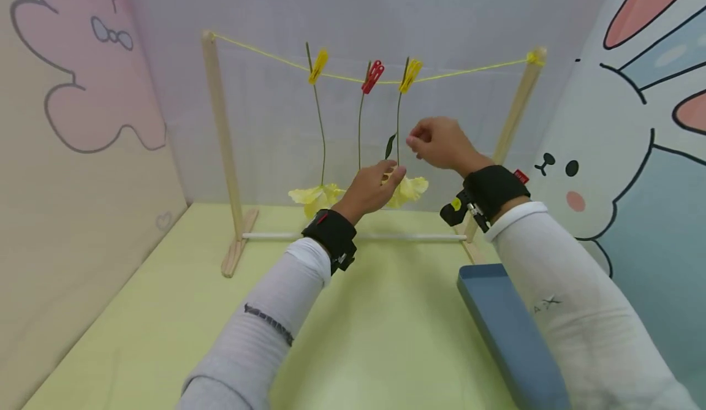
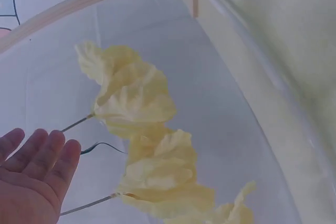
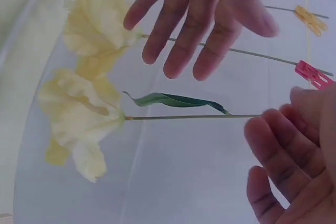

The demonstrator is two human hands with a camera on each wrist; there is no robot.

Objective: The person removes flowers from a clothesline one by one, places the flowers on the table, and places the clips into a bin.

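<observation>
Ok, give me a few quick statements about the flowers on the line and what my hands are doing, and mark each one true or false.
1. Three flowers hang head down from the yellow string. True.
2. All three pegs are yellow. False: the middle peg is red, and the outer two pegs are yellow.
3. The right hand grips a flower stem. False: in the right wrist view its fingers are loosely curved beside the stem and hold nothing.
4. The left hand is open near the yellow blooms. True.
5. The blue tray holds a flower. False: no flower shows in the part of it in view.
</observation>
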